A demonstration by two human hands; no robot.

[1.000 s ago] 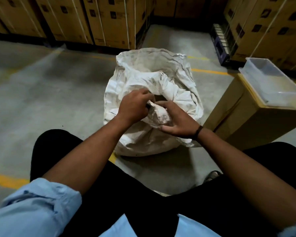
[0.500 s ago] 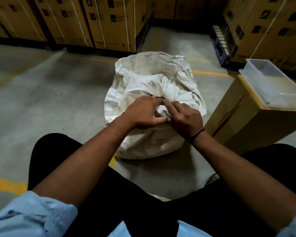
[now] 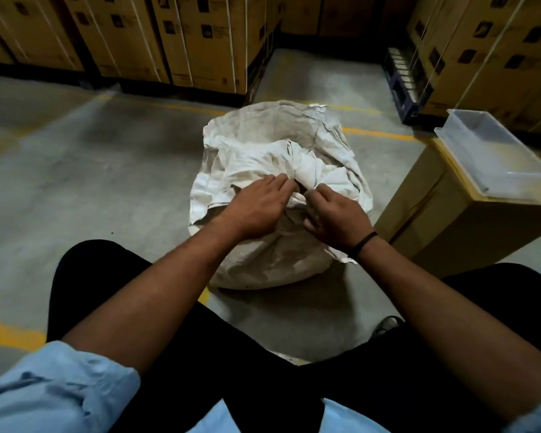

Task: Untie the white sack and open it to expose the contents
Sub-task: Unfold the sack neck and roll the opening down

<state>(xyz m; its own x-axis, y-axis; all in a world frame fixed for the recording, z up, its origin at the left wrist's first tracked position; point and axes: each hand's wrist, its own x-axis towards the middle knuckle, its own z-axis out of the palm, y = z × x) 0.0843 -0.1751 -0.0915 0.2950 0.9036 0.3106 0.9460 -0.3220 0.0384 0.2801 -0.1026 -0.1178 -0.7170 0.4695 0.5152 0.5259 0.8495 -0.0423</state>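
We see a grey concrete floor (image 3: 75, 182) with yellow lines. On it, under both hands, stands the white sack (image 3: 263, 260). A cardboard box (image 3: 450, 239) stands right of the right hand; stacked cartons (image 3: 200, 42) stand beyond.

Dim warehouse light around me, soft shadow under the sack (image 3: 272, 257), wide-angle bending at edges, my sleeves (image 3: 53, 392) slightly blurred

Left hand (image 3: 256, 210) and right hand (image 3: 334, 214) side by side on the white sack's (image 3: 263, 135) bunched knot (image 3: 305, 170).
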